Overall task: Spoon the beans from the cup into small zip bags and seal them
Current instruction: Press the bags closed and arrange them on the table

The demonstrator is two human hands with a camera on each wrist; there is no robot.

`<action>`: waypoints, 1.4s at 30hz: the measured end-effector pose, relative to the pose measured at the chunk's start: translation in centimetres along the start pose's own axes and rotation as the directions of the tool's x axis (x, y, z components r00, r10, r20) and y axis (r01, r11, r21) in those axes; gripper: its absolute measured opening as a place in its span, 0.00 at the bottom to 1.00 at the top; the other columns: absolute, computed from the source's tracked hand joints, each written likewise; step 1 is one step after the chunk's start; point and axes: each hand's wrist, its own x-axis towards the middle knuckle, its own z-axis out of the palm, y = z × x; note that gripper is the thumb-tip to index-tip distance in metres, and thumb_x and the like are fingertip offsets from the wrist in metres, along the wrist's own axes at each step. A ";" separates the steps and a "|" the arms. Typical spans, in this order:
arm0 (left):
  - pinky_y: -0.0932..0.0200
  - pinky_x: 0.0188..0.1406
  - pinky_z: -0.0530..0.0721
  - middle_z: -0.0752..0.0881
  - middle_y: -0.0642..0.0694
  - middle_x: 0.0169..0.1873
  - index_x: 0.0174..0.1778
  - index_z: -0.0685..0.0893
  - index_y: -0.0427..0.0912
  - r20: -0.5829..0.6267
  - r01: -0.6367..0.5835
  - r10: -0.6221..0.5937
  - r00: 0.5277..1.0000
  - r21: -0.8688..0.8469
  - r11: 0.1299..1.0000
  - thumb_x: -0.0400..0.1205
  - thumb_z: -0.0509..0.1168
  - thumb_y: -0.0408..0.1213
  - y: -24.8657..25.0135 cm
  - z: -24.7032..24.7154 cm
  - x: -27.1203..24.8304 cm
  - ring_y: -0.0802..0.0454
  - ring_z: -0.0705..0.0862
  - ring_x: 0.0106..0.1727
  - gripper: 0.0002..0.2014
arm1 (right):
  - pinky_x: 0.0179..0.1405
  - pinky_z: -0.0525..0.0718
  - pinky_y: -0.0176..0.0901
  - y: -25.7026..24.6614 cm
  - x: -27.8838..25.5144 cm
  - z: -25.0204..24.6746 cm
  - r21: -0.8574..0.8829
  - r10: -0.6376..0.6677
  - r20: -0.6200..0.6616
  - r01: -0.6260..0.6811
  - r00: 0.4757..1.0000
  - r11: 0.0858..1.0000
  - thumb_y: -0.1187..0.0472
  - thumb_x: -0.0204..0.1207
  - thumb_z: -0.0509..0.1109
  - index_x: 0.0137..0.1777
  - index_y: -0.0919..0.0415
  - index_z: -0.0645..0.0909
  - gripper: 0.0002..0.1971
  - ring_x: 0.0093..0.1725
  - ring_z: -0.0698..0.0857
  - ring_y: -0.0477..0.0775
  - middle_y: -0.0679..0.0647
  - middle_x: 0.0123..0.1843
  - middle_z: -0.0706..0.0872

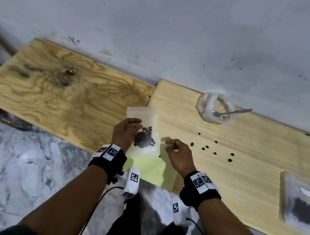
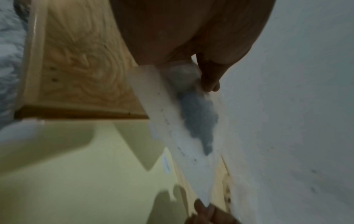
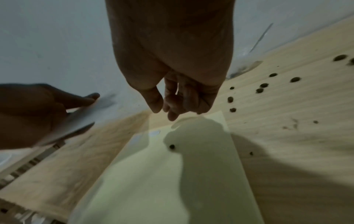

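Note:
My left hand [image 1: 133,127] grips a clear zip bag [image 1: 150,116] by its left edge and holds it upright over the board's front. Dark beans [image 1: 144,138] sit in the bag's lower part. In the left wrist view the thumb [image 2: 209,80] presses on the bag [image 2: 172,121]. My right hand [image 1: 170,145] hovers just right of the bag with fingers [image 3: 170,106] loosely curled and nothing in them. A clear plastic cup [image 1: 205,102] stands at the back by the wall, with a metal spoon [image 1: 236,112] resting in it.
Several loose beans [image 1: 215,147] lie scattered on the light wooden board [image 1: 256,143]. A filled bag [image 1: 301,205] lies at the right front. A pale yellow sheet [image 1: 149,168] lies under the hands with one bean [image 3: 172,146] on it. A second board [image 1: 54,87] is at left.

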 end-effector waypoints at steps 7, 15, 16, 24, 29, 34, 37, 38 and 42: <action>0.53 0.39 0.80 0.86 0.41 0.37 0.46 0.88 0.39 -0.082 0.000 0.001 0.997 0.003 1.000 0.76 0.70 0.25 1.2 -6.0 4.5 0.46 0.82 0.38 0.07 | 0.62 0.82 0.45 -1.1 2.7 4.1 -0.338 0.088 -0.048 -0.099 0.995 0.936 0.53 0.77 0.61 0.67 0.46 0.85 0.20 0.67 0.84 0.57 0.47 0.69 0.86; 0.61 0.23 0.77 0.87 0.44 0.33 0.48 0.88 0.37 -0.068 0.055 -0.051 0.996 0.055 0.997 0.78 0.68 0.24 0.7 -7.6 6.6 0.52 0.80 0.25 0.08 | 0.50 0.79 0.42 -1.8 4.5 6.9 -0.491 0.061 -0.135 -0.121 0.989 0.863 0.48 0.75 0.65 0.47 0.45 0.84 0.07 0.58 0.85 0.56 0.43 0.56 0.88; 0.62 0.23 0.79 0.87 0.45 0.34 0.49 0.88 0.36 -0.063 0.051 -0.047 0.997 0.063 0.997 0.78 0.67 0.23 0.7 -7.5 6.6 0.55 0.82 0.26 0.08 | 0.53 0.79 0.42 -2.0 4.5 7.0 -0.492 0.065 -0.142 -0.127 0.988 0.861 0.49 0.76 0.65 0.51 0.43 0.86 0.09 0.61 0.85 0.57 0.44 0.59 0.88; 0.75 0.29 0.77 0.83 0.45 0.33 0.47 0.88 0.38 -0.038 -0.055 0.062 0.997 0.171 0.984 0.79 0.67 0.24 0.9 -6.6 7.1 0.68 0.78 0.27 0.07 | 0.50 0.82 0.47 -2.7 5.7 6.4 -0.413 0.137 -0.050 -0.146 0.989 0.899 0.49 0.81 0.65 0.46 0.49 0.80 0.07 0.54 0.85 0.60 0.52 0.52 0.88; 0.62 0.44 0.85 0.87 0.44 0.42 0.47 0.89 0.45 0.044 -0.110 0.103 0.994 0.205 0.973 0.77 0.70 0.23 1.2 -6.0 6.4 0.51 0.85 0.45 0.12 | 0.47 0.84 0.53 -3.9 6.3 4.7 -0.106 0.066 -0.008 -0.066 0.998 0.992 0.49 0.81 0.68 0.47 0.57 0.81 0.11 0.50 0.87 0.60 0.54 0.47 0.89; 0.66 0.43 0.84 0.89 0.47 0.48 0.52 0.89 0.44 0.161 -0.122 0.088 0.983 0.219 0.968 0.72 0.68 0.17 2.2 -4.1 4.6 0.60 0.86 0.43 0.19 | 0.38 0.76 0.31 -7.6 5.4 3.6 0.079 -0.132 -0.011 0.133 0.991 0.988 0.59 0.79 0.75 0.40 0.55 0.84 0.06 0.36 0.80 0.40 0.42 0.36 0.83; 0.62 0.54 0.82 0.88 0.51 0.54 0.53 0.88 0.47 0.265 -0.177 0.116 0.957 0.220 0.959 0.70 0.68 0.17 2.4 -2.9 3.8 0.53 0.85 0.54 0.22 | 0.44 0.80 0.37 -8.2 5.2 3.1 -0.030 -0.201 -0.025 0.200 0.979 0.979 0.58 0.77 0.76 0.38 0.51 0.84 0.07 0.38 0.82 0.40 0.41 0.37 0.86; 0.65 0.52 0.81 0.88 0.53 0.54 0.54 0.87 0.47 0.291 -0.181 0.115 0.950 0.212 0.960 0.71 0.68 0.16 2.4 -2.5 3.5 0.55 0.85 0.52 0.23 | 0.45 0.81 0.41 -8.1 5.2 3.0 -0.065 -0.191 -0.038 0.189 0.981 0.980 0.57 0.77 0.75 0.37 0.49 0.83 0.08 0.39 0.83 0.42 0.41 0.37 0.86; 0.79 0.45 0.78 0.85 0.59 0.55 0.58 0.86 0.44 0.363 -0.208 0.123 0.924 0.204 0.957 0.73 0.68 0.16 2.7 -1.1 2.4 0.73 0.82 0.51 0.23 | 0.41 0.82 0.45 -7.9 4.5 2.4 -0.174 -0.139 -0.079 0.123 0.987 0.977 0.53 0.77 0.73 0.38 0.48 0.83 0.07 0.40 0.85 0.47 0.41 0.35 0.85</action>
